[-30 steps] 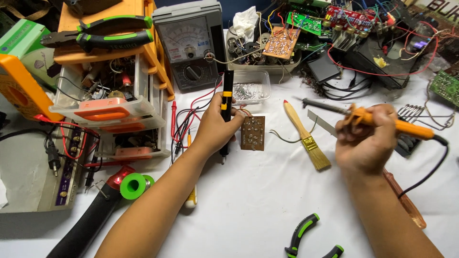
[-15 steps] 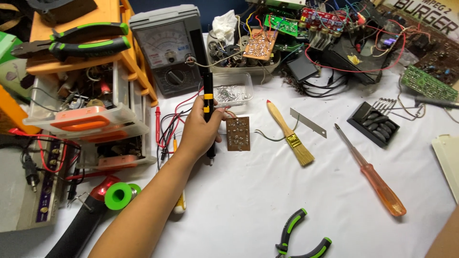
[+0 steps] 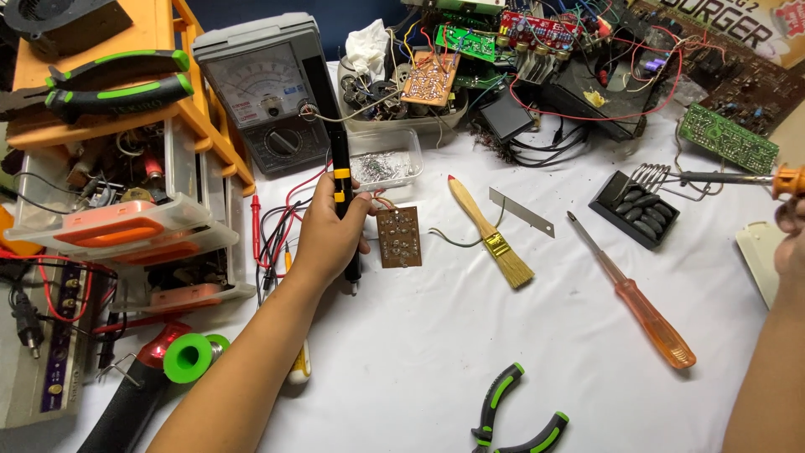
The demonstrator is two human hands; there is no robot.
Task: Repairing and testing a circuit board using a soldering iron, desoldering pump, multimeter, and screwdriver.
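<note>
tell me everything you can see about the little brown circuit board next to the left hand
The brown circuit board is a small rectangle lying flat on the white table, solder side up with rows of silvery joints. Thin wires lead off its top and right edges. It sits just right of the left hand, which grips a black-and-yellow tool.

A single head-worn camera looked steeply down and forward over a white cloth-covered workbench; it sat close, at arm's length; the person's left hand reached up from the lower edge near centre; the right hand was cropped at the right edge; cluttered green circuit boards filled the far top.
</note>
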